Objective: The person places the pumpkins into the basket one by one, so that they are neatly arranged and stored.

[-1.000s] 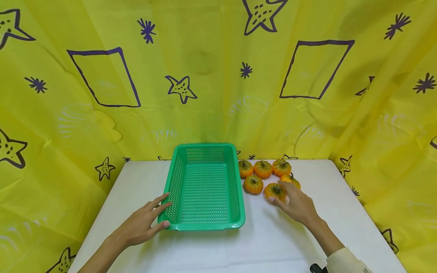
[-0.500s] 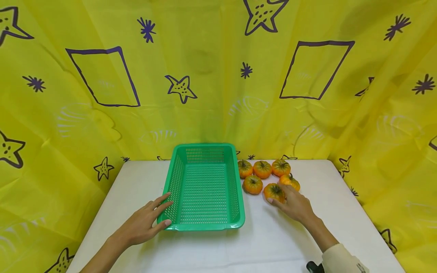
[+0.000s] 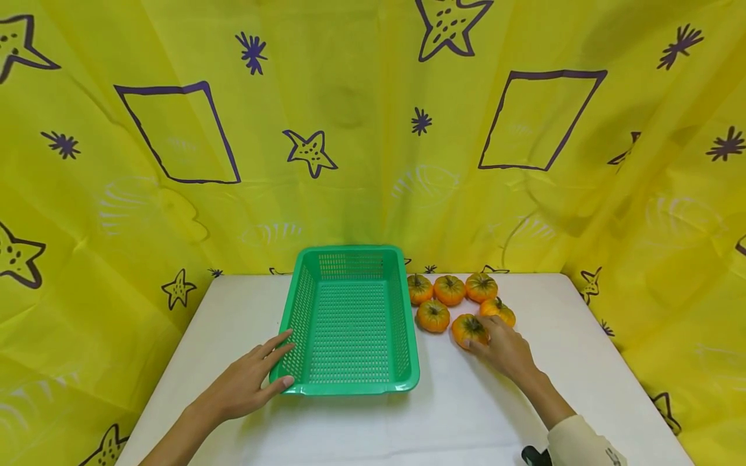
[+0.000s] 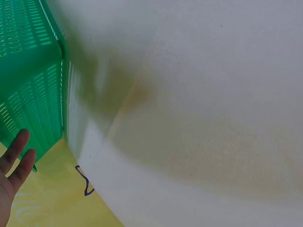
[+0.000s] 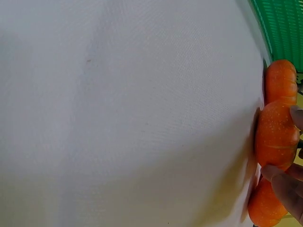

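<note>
A green plastic basket (image 3: pixel 350 388) with perforated walls stands on the white table, nothing inside it. My left hand (image 3: pixel 241 382) lies at its near left corner, fingers fairly straight and touching the rim; the left wrist view shows two fingertips (image 4: pixel 21 137) beside the basket wall. To the right, my right hand (image 3: pixel 506 347) holds the nearest small orange pumpkin (image 3: pixel 468 330) by its side, thumb in front and fingers behind. In the right wrist view, digits touch that pumpkin (image 5: pixel 274 137) from two sides. It appears to sit on the table.
Several other small pumpkins (image 3: pixel 449 290) cluster right of the basket, one (image 3: pixel 433 316) just left of the held one and another (image 3: pixel 498 312) close behind my right hand. A yellow patterned curtain (image 3: pixel 361 129) encloses the table's back and sides.
The right hand's thumb and fingers have closed in on the near pumpkin, which has barely moved. My left hand and the basket stay where they were.
</note>
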`<state>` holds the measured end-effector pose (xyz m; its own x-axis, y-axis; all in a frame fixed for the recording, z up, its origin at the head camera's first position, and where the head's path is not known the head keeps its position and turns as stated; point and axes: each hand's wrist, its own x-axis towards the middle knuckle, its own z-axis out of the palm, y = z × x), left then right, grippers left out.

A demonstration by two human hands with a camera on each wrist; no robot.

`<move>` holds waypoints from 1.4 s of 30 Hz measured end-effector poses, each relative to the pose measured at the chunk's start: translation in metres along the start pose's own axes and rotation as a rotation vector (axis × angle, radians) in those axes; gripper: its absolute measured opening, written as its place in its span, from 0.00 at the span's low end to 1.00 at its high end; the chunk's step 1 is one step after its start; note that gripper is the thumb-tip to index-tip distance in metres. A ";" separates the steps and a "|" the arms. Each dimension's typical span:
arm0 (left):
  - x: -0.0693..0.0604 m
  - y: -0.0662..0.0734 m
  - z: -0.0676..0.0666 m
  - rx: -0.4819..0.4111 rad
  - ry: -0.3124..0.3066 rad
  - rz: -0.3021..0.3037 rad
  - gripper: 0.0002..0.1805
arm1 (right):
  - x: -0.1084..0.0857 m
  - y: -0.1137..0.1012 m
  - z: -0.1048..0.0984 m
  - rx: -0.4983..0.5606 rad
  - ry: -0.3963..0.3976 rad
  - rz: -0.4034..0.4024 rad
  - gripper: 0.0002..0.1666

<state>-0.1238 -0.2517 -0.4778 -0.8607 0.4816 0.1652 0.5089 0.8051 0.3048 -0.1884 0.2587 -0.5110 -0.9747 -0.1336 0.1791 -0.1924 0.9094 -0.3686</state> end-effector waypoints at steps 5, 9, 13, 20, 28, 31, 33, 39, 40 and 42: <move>-0.001 0.001 -0.001 0.006 -0.002 -0.003 0.33 | 0.001 0.000 0.000 0.001 -0.017 0.015 0.38; -0.001 0.001 -0.001 0.005 -0.001 -0.003 0.33 | 0.001 -0.001 0.000 0.006 -0.037 0.032 0.41; 0.000 0.001 0.000 0.006 -0.003 -0.002 0.32 | 0.002 -0.002 0.000 0.016 -0.051 0.048 0.41; -0.001 0.001 0.001 -0.006 -0.004 -0.006 0.32 | 0.003 -0.002 0.001 0.085 -0.067 0.059 0.40; -0.001 0.000 0.002 -0.005 -0.002 -0.008 0.32 | 0.005 0.002 0.003 0.148 -0.067 0.059 0.41; -0.001 0.000 0.003 -0.012 -0.007 -0.015 0.32 | 0.004 0.002 0.004 0.130 -0.070 0.063 0.42; 0.000 0.000 0.003 -0.011 -0.008 -0.016 0.32 | 0.004 0.002 0.004 0.120 -0.073 0.067 0.43; 0.001 0.000 0.003 0.002 -0.009 -0.011 0.32 | 0.005 0.001 0.005 0.143 -0.085 0.076 0.42; 0.001 0.000 0.002 0.000 -0.009 -0.011 0.32 | 0.006 0.001 0.005 0.149 -0.090 0.080 0.42; 0.001 0.000 0.002 -0.003 -0.010 -0.014 0.32 | 0.006 0.001 0.005 0.150 -0.100 0.088 0.43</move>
<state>-0.1246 -0.2507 -0.4792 -0.8674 0.4738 0.1520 0.4971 0.8106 0.3096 -0.1950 0.2567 -0.5153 -0.9935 -0.1018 0.0516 -0.1138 0.8516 -0.5116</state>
